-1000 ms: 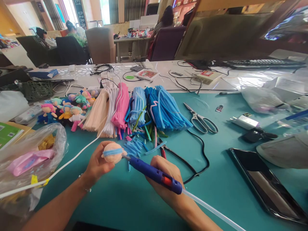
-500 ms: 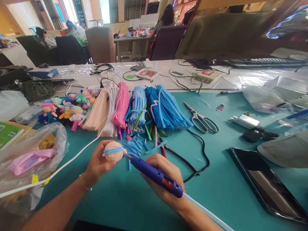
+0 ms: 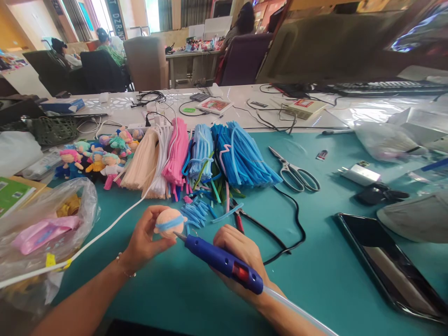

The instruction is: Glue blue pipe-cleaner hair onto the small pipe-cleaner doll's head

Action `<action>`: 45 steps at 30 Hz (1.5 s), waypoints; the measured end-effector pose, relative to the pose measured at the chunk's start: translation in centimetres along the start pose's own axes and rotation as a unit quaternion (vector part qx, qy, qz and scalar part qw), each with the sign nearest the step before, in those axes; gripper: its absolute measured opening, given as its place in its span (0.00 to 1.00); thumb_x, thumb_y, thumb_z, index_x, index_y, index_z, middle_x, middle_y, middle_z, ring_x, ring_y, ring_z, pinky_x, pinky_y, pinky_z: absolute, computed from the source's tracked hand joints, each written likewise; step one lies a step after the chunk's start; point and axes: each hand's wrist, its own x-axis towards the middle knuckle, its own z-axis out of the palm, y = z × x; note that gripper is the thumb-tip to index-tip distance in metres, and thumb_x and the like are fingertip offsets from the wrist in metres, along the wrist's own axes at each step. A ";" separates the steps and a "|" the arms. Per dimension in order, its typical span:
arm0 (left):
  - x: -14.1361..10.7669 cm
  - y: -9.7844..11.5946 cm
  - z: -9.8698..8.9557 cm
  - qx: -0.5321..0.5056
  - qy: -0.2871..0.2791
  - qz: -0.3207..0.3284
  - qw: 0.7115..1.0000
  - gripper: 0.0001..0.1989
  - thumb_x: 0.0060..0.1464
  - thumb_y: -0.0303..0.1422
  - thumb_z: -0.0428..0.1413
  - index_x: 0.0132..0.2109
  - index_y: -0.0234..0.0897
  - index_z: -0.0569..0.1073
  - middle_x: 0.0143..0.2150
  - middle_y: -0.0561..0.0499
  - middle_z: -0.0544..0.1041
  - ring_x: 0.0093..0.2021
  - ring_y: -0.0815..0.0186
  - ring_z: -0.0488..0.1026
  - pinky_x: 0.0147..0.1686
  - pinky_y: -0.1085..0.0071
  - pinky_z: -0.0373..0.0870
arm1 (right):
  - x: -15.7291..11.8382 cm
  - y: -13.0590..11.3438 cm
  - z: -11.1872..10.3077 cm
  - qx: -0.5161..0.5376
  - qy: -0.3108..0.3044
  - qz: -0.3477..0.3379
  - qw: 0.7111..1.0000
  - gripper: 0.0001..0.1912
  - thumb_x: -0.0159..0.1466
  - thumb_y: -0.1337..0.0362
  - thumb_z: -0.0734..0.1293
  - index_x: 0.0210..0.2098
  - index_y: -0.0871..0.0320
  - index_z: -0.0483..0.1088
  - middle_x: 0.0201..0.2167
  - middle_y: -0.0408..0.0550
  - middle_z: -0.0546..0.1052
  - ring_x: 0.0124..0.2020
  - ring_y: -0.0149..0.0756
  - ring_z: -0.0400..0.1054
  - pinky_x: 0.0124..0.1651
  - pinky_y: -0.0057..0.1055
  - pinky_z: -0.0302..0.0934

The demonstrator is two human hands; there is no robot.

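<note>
Between the thumb and fingers of my left hand [image 3: 145,238] is a peach doll head [image 3: 167,218] with a light blue strip around it. My right hand [image 3: 241,254] is wrapped around a dark blue hot glue pen [image 3: 220,259], with a clear stick running out of its back end. The pen's metal tip meets the lower right side of the head, or sits just in front of it; I cannot tell which. Cut blue pipe cleaner pieces [image 3: 196,213] lie just beyond the head. Red-handled pliers [image 3: 239,220] lie past my right hand.
Bundles of peach [image 3: 140,163], pink [image 3: 176,156] and blue pipe cleaners [image 3: 245,158] lie across the mat's far side. Small finished dolls [image 3: 105,156] are at left, near a plastic bag [image 3: 84,200]. Scissors [image 3: 297,172] and a phone [image 3: 381,261] lie right. A white cable [image 3: 115,224] crosses the left.
The doll head has turned in my left hand, so its blue strip now slants. The glue pen has shifted slightly left and down, and its tip now shows at the head's lower right.
</note>
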 end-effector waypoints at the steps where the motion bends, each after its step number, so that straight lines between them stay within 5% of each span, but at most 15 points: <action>1: 0.0 -0.1 0.0 0.002 0.003 0.000 1.000 0.26 0.36 0.33 0.70 0.44 0.37 0.72 0.40 0.46 0.80 0.40 0.57 0.77 0.40 0.65 0.73 | 0.0 0.0 0.0 -0.007 0.003 0.000 1.000 0.13 0.65 0.58 0.60 0.26 0.54 0.57 0.20 0.42 0.65 0.22 0.34 0.59 0.25 0.30 0.54; 15: 0.1 -0.4 -0.6 -0.001 -0.038 0.010 0.999 0.25 0.40 0.31 0.68 0.47 0.37 0.71 0.44 0.44 0.80 0.45 0.54 0.77 0.44 0.61 0.73 | 0.0 -0.1 -0.1 -0.012 0.020 0.023 0.999 0.15 0.67 0.56 0.60 0.26 0.54 0.58 0.21 0.43 0.66 0.23 0.33 0.60 0.25 0.30 0.56; 30: -0.1 -1.0 -0.7 -0.001 -0.008 0.020 1.000 0.25 0.39 0.32 0.68 0.47 0.37 0.71 0.44 0.45 0.79 0.44 0.55 0.77 0.43 0.63 0.72 | 0.2 0.0 0.0 -0.033 0.031 0.014 0.999 0.15 0.67 0.59 0.59 0.25 0.54 0.54 0.19 0.40 0.61 0.21 0.32 0.56 0.24 0.29 0.51; 37: -0.4 -0.7 -0.5 0.005 -0.001 0.012 1.000 0.24 0.41 0.32 0.67 0.47 0.38 0.71 0.42 0.46 0.79 0.43 0.57 0.77 0.41 0.66 0.72 | 0.1 0.0 0.2 0.015 0.019 0.017 1.000 0.17 0.68 0.51 0.59 0.28 0.54 0.58 0.24 0.43 0.67 0.25 0.34 0.61 0.27 0.30 0.56; 45: -0.2 -0.8 -0.5 0.000 -0.030 0.036 0.999 0.23 0.42 0.31 0.67 0.47 0.38 0.71 0.44 0.45 0.80 0.45 0.57 0.78 0.43 0.65 0.73 | 0.1 0.0 0.2 -0.038 0.033 0.007 0.999 0.13 0.66 0.64 0.59 0.25 0.54 0.54 0.20 0.40 0.61 0.21 0.31 0.56 0.24 0.29 0.51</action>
